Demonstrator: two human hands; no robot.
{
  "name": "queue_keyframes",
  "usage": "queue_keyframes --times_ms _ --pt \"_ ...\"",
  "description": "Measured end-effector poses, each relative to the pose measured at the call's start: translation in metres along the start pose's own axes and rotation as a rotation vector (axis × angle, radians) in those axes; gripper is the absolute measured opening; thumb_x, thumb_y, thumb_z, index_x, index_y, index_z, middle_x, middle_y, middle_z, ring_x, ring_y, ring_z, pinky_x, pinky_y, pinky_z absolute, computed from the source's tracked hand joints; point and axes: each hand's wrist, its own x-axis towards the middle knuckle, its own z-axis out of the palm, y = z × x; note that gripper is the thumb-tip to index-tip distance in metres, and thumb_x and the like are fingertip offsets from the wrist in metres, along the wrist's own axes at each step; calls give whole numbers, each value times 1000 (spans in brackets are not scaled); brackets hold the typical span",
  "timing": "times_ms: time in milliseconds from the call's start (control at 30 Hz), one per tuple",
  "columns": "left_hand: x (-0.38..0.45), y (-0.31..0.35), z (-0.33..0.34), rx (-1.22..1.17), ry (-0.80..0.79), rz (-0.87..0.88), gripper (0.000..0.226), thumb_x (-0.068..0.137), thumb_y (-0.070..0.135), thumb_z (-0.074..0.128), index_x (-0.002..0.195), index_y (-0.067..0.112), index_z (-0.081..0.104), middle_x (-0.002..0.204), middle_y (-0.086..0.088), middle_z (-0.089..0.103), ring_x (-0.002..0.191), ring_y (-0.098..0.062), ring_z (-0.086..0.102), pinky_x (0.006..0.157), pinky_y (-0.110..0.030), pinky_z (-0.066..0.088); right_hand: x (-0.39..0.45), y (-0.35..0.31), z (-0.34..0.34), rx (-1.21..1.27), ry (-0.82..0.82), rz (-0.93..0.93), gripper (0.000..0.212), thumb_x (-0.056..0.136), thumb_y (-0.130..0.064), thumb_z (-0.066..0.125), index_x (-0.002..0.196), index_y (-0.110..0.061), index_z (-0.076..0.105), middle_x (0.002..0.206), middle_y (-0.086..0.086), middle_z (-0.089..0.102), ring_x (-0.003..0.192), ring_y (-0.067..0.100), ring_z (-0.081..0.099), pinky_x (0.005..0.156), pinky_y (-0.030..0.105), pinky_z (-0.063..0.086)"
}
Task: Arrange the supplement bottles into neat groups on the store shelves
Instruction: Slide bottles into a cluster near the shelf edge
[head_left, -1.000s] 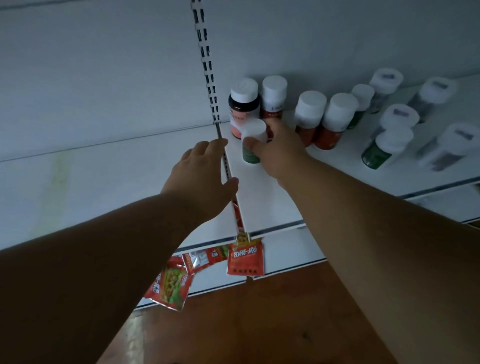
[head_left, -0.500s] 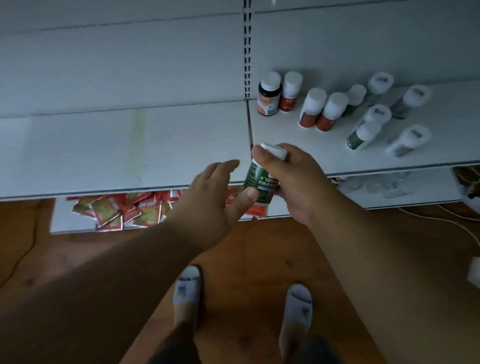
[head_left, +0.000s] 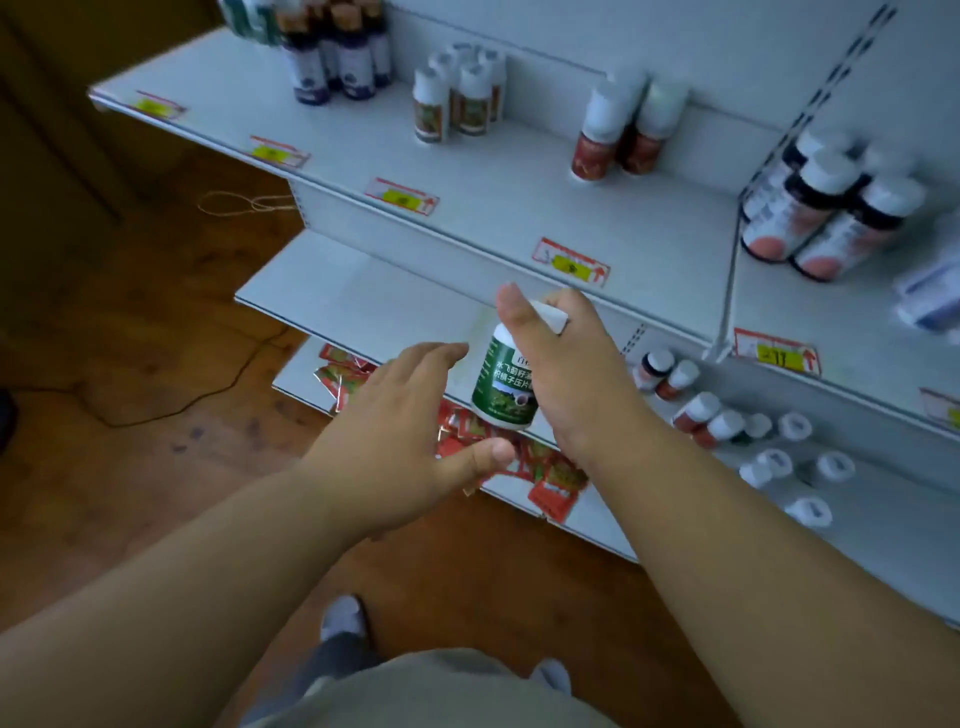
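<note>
My right hand (head_left: 566, 374) grips a green-labelled white-capped bottle (head_left: 506, 387) by its top, holding it upright in front of the shelves. Just to its left, my left hand (head_left: 410, 436) is spread open, its thumb under the bottle's base, not clearly touching it. On the upper shelf (head_left: 467, 208) stand grouped bottles: dark purple-labelled ones (head_left: 337, 57), small green-brown ones (head_left: 462, 98), two red-labelled ones (head_left: 623, 135) and black-and-pink ones (head_left: 826, 208). The lower right shelf holds scattered red-labelled bottles (head_left: 696, 410) and white-capped ones (head_left: 789, 457).
Red sachets (head_left: 524, 457) lie in a heap on the bottom shelf under my hands. Price tags (head_left: 571, 262) line the upper shelf's front edge. A bare middle shelf (head_left: 374, 306) sits to the left. Cables (head_left: 171, 405) run across the wooden floor; my feet show below.
My right hand lifted the green bottle off the lower shelf and brought it toward me and up. The view swung up and left, revealing the upper shelf. My left hand stayed open beside the bottle.
</note>
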Motion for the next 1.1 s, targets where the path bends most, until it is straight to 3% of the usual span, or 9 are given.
queue_keyframes --times_ms 200,333,500,600,667,767,867,933,1100 --pt "-4 -75 -102 232 57 -95 104 67 90 25 153 33 6 160 10 16 145 -16 20 116 -36 21 33 -82 112 -102 15 -119 65 75 -72 62 117 -24 47 102 -2 64 92 13 65 85 42 56" --pt "2 -118 -157 312 94 -111 106 64 90 14 153 34 3 160 11 14 146 -17 18 118 -39 20 59 -124 167 -110 13 -161 56 81 -64 64 116 -23 47 99 -6 63 89 9 64 77 34 54" --pt "43 -175 -194 314 146 -128 99 73 89 22 153 34 1 161 12 12 148 -16 13 119 -40 15 117 -151 213 -202 -21 -187 51 82 -64 61 108 -22 49 93 -5 61 82 8 61 58 19 40" --pt "81 -211 -204 317 142 -159 97 75 88 24 153 35 0 161 12 10 148 -16 12 119 -39 12 168 -159 238 -218 -34 -184 52 82 -64 63 110 -22 50 99 -1 65 87 12 65 62 22 47" --pt "110 -235 -213 347 157 -164 96 76 88 25 152 35 0 161 10 11 148 -18 13 119 -40 13 202 -165 255 -233 -53 -202 57 81 -66 64 115 -23 51 106 0 65 96 16 66 72 31 57" --pt "148 -262 -234 366 150 -188 94 78 84 28 152 33 1 161 8 11 148 -19 14 119 -39 13 249 -180 277 -289 -88 -196 61 80 -67 63 123 -25 48 118 1 61 106 19 63 86 39 58" --pt "184 -295 -258 380 138 -207 94 79 83 30 153 32 2 161 7 13 148 -20 14 119 -40 14 294 -199 296 -346 -87 -203 59 82 -63 65 126 -29 45 123 -2 57 113 19 58 80 29 49" --pt "207 -322 -269 383 127 -217 95 79 84 32 153 31 5 161 6 17 147 -21 18 119 -41 16 320 -208 312 -380 -59 -205 62 80 -63 67 127 -28 46 125 -3 58 115 19 56 80 31 45" --pt "271 -389 -291 346 42 -197 91 83 77 41 153 31 8 161 4 17 147 -23 19 118 -43 18 384 -211 360 -461 92 -207 63 74 -62 74 122 -25 55 119 -3 62 110 19 59 85 37 53"
